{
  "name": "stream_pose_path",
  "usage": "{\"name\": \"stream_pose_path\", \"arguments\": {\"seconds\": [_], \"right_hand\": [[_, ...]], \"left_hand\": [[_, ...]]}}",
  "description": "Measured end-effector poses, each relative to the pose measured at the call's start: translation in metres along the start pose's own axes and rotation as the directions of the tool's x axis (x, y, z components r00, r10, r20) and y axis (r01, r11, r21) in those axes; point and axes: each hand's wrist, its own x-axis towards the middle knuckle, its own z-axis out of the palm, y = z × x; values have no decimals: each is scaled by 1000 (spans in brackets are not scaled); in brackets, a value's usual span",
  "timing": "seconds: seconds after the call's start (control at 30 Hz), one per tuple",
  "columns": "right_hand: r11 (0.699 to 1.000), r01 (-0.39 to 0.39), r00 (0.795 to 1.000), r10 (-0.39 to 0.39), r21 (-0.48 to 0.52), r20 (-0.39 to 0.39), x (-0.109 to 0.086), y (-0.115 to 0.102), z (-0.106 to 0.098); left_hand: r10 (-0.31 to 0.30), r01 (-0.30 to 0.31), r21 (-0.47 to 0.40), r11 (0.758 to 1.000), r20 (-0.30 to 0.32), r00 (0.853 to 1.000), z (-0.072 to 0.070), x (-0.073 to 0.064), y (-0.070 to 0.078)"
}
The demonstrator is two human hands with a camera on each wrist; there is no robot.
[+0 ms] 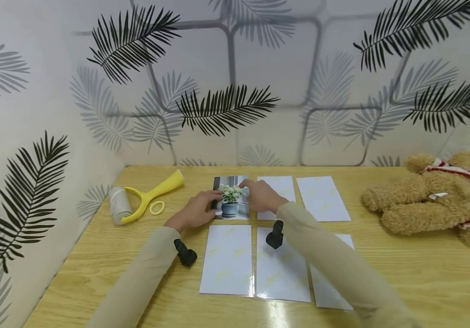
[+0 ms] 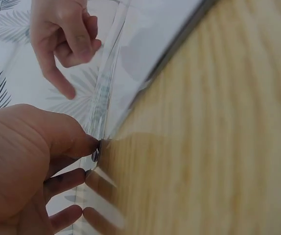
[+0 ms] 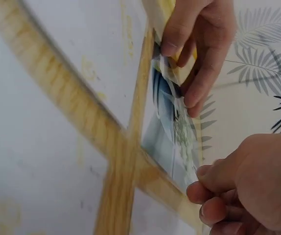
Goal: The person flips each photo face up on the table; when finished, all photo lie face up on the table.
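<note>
A glossy photo [image 1: 229, 210] of white flowers in a blue pot lies in the back row on the wooden table, between both hands. My left hand [image 1: 197, 208] pinches its left edge, thumb over the face and fingers at the side; the left wrist view shows the thumb [image 2: 84, 139] close on that edge. At the photo's upper right side, my right hand [image 1: 262, 195] has thumb and forefinger together at the edge, with the other fingers curled, as the right wrist view [image 3: 228, 191] shows. White backed cards [image 1: 227, 259] lie in rows beside and in front of the photo.
To the left lies a yellow-handled lint roller [image 1: 148, 198] with a small yellow ring [image 1: 157, 208]. A brown teddy bear [image 1: 436, 196] lies on its side at the right. The leaf-patterned wall [image 1: 235, 146] borders the table's back.
</note>
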Motion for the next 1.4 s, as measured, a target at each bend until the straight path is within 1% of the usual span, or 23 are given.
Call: {"name": "stream_pose_path", "arguments": {"seconds": [0.07,0.17,0.2,0.27,0.33,0.4,0.47,0.53,0.7,0.83,0.97,1.07,1.17,1.3,1.4], "right_hand": [[999,14,999,-13,38,-34,-9,8,-5],[996,48,993,-39,80,-112,-23,25,-14],[994,52,990,-39,92,-134,-27,32,-16],[992,32,987,-12,122,-162,-36,46,-20],[985,-10,986,39,173,-165,-44,61,-22],[975,-56,985,89,215,-147,-51,75,-24],[970,-82,985,115,230,-132,-58,86,-25],[973,-90,985,119,213,-129,-64,95,-25],[981,-74,981,104,177,-165,-75,102,-27],[976,-81,980,115,205,-164,-79,101,-26],[961,-107,979,146,257,-141,-82,103,-25],[943,-128,978,172,308,-118,-83,105,-25],[914,-153,976,200,376,-89,-83,106,-26],[854,-213,962,268,475,-51,-83,106,-28],[809,-248,952,306,533,-22,-84,108,-30]], "left_hand": [[10,-10,7,1000,-7,1000,1,1,2],[8,-8,9,1000,-23,1000,3,1,6],[9,-9,9,1000,-35,999,3,2,7],[16,-17,-7,1000,-63,998,4,2,11],[41,-44,-26,999,-91,995,4,4,16],[70,-75,-40,996,-105,992,6,7,21],[90,-95,-54,994,-100,991,9,11,27],[118,-123,-43,992,-94,989,12,17,33],[152,-153,-30,988,-48,987,23,34,48],[140,-141,-37,989,-21,990,29,44,60],[130,-131,-55,990,-9,991,32,52,69],[115,-114,-45,992,14,993,34,57,73],[109,-108,-28,994,40,993,36,59,73],[130,-128,-30,991,59,990,38,61,74],[136,-135,-27,991,73,988,38,62,75]]}}
